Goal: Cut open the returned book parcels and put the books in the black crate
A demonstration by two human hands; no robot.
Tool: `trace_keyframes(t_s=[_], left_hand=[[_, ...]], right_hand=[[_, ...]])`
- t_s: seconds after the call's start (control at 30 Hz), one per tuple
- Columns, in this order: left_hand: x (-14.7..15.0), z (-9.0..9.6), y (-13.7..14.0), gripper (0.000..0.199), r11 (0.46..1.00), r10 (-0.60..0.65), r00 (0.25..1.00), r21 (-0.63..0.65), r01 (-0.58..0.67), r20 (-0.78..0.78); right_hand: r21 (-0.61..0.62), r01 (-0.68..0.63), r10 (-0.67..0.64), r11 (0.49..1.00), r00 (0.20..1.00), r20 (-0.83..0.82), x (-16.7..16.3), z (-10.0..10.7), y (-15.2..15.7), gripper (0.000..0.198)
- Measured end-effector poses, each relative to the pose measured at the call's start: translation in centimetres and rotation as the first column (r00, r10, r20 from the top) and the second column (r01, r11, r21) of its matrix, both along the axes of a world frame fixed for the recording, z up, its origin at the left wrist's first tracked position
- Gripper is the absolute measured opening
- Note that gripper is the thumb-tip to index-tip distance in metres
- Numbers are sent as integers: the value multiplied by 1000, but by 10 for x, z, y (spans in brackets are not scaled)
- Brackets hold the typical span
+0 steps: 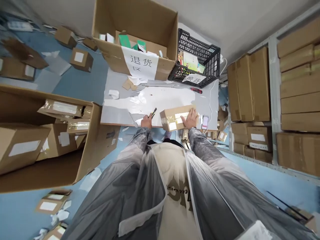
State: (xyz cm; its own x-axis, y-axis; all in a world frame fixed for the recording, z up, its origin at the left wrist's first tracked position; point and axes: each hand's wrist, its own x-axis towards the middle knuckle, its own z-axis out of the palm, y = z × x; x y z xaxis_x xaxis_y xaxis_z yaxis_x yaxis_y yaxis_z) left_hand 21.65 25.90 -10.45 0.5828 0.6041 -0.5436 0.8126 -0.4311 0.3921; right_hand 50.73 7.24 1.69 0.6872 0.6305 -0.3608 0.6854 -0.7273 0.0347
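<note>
A taped brown cardboard box [172, 117] with white labels lies near the front edge of the white-topped table [112, 113]. My right hand [191, 118] lies on the right part of its top, fingers spread flat over the cardboard and label. Left of the box, my left hand [146, 122] is closed around a slim black-and-yellow tool, apparently a utility knife [154, 112]. The tool points away from me and stays apart from the box. Its lower end is hidden in my fingers.
Behind stand a large open carton [110, 53] and a black plastic crate [215, 66]. A red-black knife [196, 90], paper scraps [138, 98] and a cabled phone [205, 122] lie on the table. Another big carton [87, 133] stands left; shelves of boxes [300, 100] stand right.
</note>
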Motion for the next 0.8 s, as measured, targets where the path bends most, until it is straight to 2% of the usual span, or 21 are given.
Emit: trace_keyframes(t_s=[0.1,0.17,0.27,0.33,0.4,0.5,0.6,0.67,0.8], left_hand=[[-10,-3,9,85,999,-43,999,27,42,14],[-15,0,17,83,997,-56,998,53,55,26],[-10,14,27,76,997,-22,998,78,18,52],[4,31,30,71,992,41,993,112,-54,111],[25,52,29,70,986,43,975,146,-77,219],[64,84,16,73,981,-147,914,170,88,377],[99,106,-2,89,940,-340,849,186,287,405],[116,113,-12,96,918,-394,847,193,346,356],[132,113,-26,89,912,-394,888,222,346,236]], right_hand=[[-53,215,-217,975,975,-44,6,-2,-32,129],[-51,279,-283,959,955,-85,11,-2,-45,133],[-6,255,-253,967,953,-167,18,-4,-52,141],[1,231,-226,973,955,-194,20,-5,-50,149],[-4,220,-217,975,956,-198,20,-6,-46,155],[-31,247,-248,969,948,-202,17,-7,-38,159],[-107,311,-328,944,915,-233,15,-4,-28,162],[-155,336,-366,929,895,-255,14,-1,-22,164],[-147,335,-363,931,894,-264,12,1,-17,164]])
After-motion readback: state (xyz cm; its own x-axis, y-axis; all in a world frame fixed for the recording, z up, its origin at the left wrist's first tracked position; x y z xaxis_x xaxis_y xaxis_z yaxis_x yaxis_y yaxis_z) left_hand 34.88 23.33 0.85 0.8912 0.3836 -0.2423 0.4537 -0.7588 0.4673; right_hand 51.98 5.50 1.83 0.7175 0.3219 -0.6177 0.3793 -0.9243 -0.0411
